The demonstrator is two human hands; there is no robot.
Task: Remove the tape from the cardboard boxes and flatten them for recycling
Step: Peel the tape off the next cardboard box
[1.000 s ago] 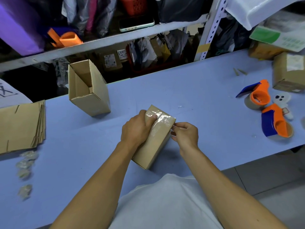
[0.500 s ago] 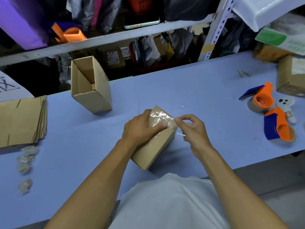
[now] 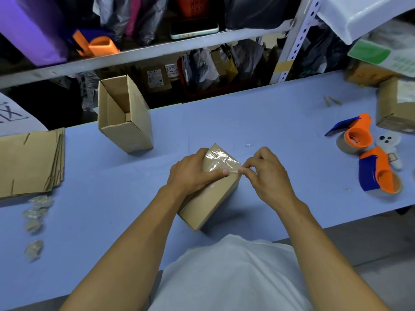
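A small taped cardboard box (image 3: 211, 198) stands tilted on the blue table (image 3: 280, 122) in front of me. Clear tape (image 3: 221, 161) covers its top end. My left hand (image 3: 193, 173) grips the box's upper left side, thumb pressing on the tape. My right hand (image 3: 267, 173) pinches the tape's edge at the box's top right corner. An open, untaped box (image 3: 125, 117) stands upright at the back left. A stack of flattened boxes (image 3: 29, 160) lies at the left edge.
Several crumpled tape wads (image 3: 36, 218) lie at the front left. Two orange-and-blue tape dispensers (image 3: 368, 158) sit at the right, with more taped boxes (image 3: 395, 106) behind them. Cluttered shelves (image 3: 157, 48) run along the table's far edge.
My right hand moved from the box's right side up to its top right corner and now pinches the tape edge there. My left hand kept its grip on the box.
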